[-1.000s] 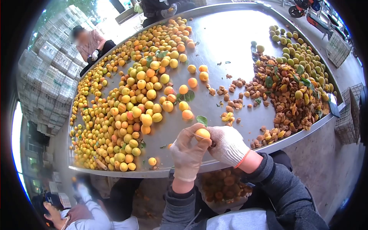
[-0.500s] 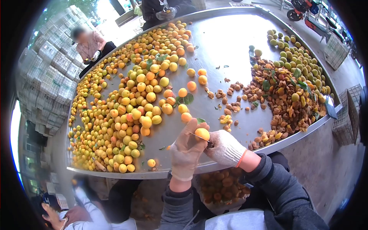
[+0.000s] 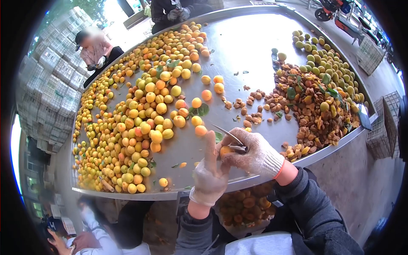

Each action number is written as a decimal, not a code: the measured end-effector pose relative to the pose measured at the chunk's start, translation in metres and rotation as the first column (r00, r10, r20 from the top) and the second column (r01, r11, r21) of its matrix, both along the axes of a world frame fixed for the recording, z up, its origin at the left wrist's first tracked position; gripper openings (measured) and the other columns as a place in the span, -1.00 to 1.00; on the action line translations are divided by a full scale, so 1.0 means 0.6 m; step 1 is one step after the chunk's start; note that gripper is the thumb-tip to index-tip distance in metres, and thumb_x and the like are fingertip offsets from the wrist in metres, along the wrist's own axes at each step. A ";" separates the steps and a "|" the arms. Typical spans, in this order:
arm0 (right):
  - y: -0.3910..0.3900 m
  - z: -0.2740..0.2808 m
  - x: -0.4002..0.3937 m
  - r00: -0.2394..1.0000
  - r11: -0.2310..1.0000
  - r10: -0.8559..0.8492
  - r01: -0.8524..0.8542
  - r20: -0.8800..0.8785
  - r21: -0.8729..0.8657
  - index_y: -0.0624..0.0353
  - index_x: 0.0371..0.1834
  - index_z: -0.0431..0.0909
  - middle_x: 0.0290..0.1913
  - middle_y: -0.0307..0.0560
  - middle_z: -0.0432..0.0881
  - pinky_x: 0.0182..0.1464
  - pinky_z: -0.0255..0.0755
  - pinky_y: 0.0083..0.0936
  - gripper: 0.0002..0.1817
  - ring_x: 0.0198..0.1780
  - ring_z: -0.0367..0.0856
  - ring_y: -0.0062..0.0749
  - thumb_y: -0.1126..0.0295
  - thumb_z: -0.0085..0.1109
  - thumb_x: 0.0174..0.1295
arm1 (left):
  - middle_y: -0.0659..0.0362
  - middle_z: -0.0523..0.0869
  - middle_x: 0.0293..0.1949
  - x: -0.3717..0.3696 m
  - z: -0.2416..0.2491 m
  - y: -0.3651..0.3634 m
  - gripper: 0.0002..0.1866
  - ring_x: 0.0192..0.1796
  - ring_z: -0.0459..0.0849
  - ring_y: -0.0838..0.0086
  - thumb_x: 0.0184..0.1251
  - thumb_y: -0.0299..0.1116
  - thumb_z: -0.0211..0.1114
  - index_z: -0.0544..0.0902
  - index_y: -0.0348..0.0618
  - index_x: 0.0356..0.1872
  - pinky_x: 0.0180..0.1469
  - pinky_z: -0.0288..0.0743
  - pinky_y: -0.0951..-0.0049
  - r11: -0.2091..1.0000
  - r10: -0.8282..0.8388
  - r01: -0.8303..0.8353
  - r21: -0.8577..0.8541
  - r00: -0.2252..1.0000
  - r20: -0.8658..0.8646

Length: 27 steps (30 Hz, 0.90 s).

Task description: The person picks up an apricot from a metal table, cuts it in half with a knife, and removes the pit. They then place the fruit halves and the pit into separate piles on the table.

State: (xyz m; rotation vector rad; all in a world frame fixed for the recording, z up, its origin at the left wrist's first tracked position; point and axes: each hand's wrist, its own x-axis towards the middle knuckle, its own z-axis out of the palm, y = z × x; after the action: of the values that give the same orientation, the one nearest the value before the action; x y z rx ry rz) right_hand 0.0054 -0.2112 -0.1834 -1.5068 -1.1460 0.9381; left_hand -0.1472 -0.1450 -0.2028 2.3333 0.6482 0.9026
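Note:
My left hand (image 3: 210, 176), in a pale, stained glove, has its index finger raised while its other fingers hold an orange-yellow apricot (image 3: 225, 150). My right hand (image 3: 257, 154), in a white knit glove with an orange cuff edge, grips a small curved knife (image 3: 230, 134). Its blade rises up and to the left above the fruit. Both hands meet around the apricot, so much of it is hidden. Just beyond my left hand lie a loose apricot (image 3: 200, 130) and a green leaf (image 3: 218, 137) on the metal table (image 3: 238, 46).
A large heap of apricots (image 3: 140, 123) covers the table's left side. Pits and scraps (image 3: 314, 102) pile up on the right beside greener fruit (image 3: 331, 63). Halved apricots (image 3: 244, 208) sit below the table edge. Other people work around it; crates (image 3: 382, 127) stand right.
The knife blade, earlier against the apricot, now points upward above it. My right hand has come up and over the fruit, covering part of it. The view has shifted slightly.

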 end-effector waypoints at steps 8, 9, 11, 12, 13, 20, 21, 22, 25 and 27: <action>-0.002 0.039 0.000 0.936 0.987 -0.026 -0.031 -0.351 -0.156 0.22 -0.13 0.57 -0.41 -0.23 0.63 -0.38 0.45 -0.66 -0.78 -0.41 0.56 -0.62 0.40 0.27 0.21 | 0.06 0.64 0.08 0.007 0.006 0.001 -0.46 -0.16 0.66 0.45 0.47 -0.42 0.12 0.26 -0.27 0.42 -0.09 0.59 0.48 0.482 0.243 0.298 -0.824 0.858 0.452; -0.002 0.038 0.004 0.936 0.987 -0.024 -0.033 -0.351 -0.155 0.22 -0.13 0.57 -0.41 -0.23 0.63 -0.38 0.45 -0.66 -0.78 -0.41 0.56 -0.62 0.40 0.27 0.21 | 0.04 0.60 0.12 0.004 0.006 0.006 -0.49 -0.15 0.66 0.44 0.48 -0.38 0.10 0.30 -0.26 0.40 -0.10 0.60 0.48 0.403 0.276 0.381 -0.832 0.816 0.507; -0.006 0.030 0.014 0.785 0.989 -0.067 -0.028 -0.616 -0.144 0.20 -0.14 0.62 -0.44 -0.23 0.61 -0.44 0.42 -0.70 -0.80 -0.49 0.54 -0.63 0.39 0.26 0.21 | 0.02 0.56 0.16 -0.004 0.002 0.015 -0.51 -0.14 0.65 0.44 0.50 -0.33 0.08 0.34 -0.25 0.38 -0.11 0.60 0.47 0.323 0.317 0.462 -0.826 0.770 0.554; -0.005 0.026 0.015 0.786 0.989 -0.065 -0.030 -0.615 -0.143 0.20 -0.14 0.62 -0.44 -0.23 0.61 -0.44 0.42 -0.70 -0.80 -0.49 0.54 -0.63 0.39 0.26 0.21 | -0.04 0.59 0.12 -0.008 -0.003 0.020 -0.52 -0.13 0.66 0.39 0.47 -0.35 0.14 0.36 -0.27 0.35 -0.08 0.62 0.43 0.301 0.347 0.474 -0.828 0.754 0.557; -0.002 0.022 0.016 0.886 0.988 -0.023 -0.049 -0.462 -0.143 0.20 -0.14 0.63 -0.45 -0.23 0.59 -0.45 0.41 -0.70 -0.81 -0.50 0.54 -0.64 0.40 0.26 0.20 | -0.10 0.61 0.08 -0.011 -0.007 0.023 -0.52 -0.12 0.68 0.35 0.44 -0.36 0.20 0.38 -0.29 0.32 -0.04 0.63 0.39 0.280 0.377 0.487 -0.827 0.737 0.561; 0.004 0.024 0.004 0.870 0.957 -0.277 0.289 -0.409 -0.032 0.19 -0.14 0.62 -0.36 -0.14 0.60 -0.55 0.38 -0.68 -0.85 -0.57 0.53 -0.61 0.52 0.13 0.26 | -0.12 0.60 0.10 -0.019 -0.030 0.023 -0.53 -0.15 0.70 0.31 0.47 -0.29 0.16 0.40 -0.35 0.29 -0.03 0.63 0.37 0.104 0.357 0.517 -0.850 0.778 0.517; 0.008 0.023 0.000 0.737 0.892 -0.293 0.441 -0.609 0.104 0.17 -0.10 0.59 -0.38 -0.14 0.59 -0.58 0.36 -0.68 -0.84 -0.59 0.50 -0.60 0.53 0.11 0.29 | -0.12 0.61 0.09 -0.018 -0.022 0.017 -0.54 -0.16 0.70 0.31 0.47 -0.32 0.15 0.41 -0.37 0.29 -0.02 0.63 0.37 0.163 0.317 0.434 -0.886 0.827 0.463; 0.012 0.023 -0.004 0.574 0.777 -0.248 0.599 -0.781 0.194 0.15 -0.07 0.56 -0.40 -0.15 0.57 -0.60 0.34 -0.67 -0.83 -0.61 0.47 -0.59 0.53 0.08 0.32 | -0.13 0.62 0.08 -0.015 -0.016 0.012 -0.55 -0.17 0.71 0.31 0.48 -0.35 0.14 0.41 -0.39 0.28 0.00 0.63 0.37 0.225 0.280 0.348 -0.910 0.872 0.403; 0.017 0.021 -0.014 0.536 0.724 -0.301 0.667 -0.789 0.177 0.14 0.01 0.52 -0.44 -0.17 0.53 -0.61 0.33 -0.65 -0.81 -0.62 0.43 -0.59 0.52 0.02 0.38 | -0.12 0.63 0.06 -0.007 -0.020 0.001 -0.57 -0.18 0.71 0.33 0.48 -0.40 0.10 0.41 -0.39 0.30 -0.01 0.64 0.40 0.250 0.243 0.303 -0.919 0.900 0.363; 0.015 0.018 -0.016 0.529 0.698 -0.314 0.692 -0.788 0.186 0.14 0.02 0.52 -0.44 -0.16 0.53 -0.61 0.34 -0.66 -0.81 -0.62 0.44 -0.58 0.50 0.03 0.39 | -0.10 0.63 0.07 0.001 -0.016 -0.005 -0.58 -0.18 0.71 0.35 0.48 -0.42 0.10 0.41 -0.38 0.29 -0.03 0.65 0.41 0.249 0.241 0.286 -0.925 0.907 0.346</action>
State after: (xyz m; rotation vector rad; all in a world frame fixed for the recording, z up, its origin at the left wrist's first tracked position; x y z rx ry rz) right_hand -0.0044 -0.2024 -0.1728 -0.8241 -0.2469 0.6220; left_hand -0.1467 -0.1482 -0.2126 0.9084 0.6802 0.6233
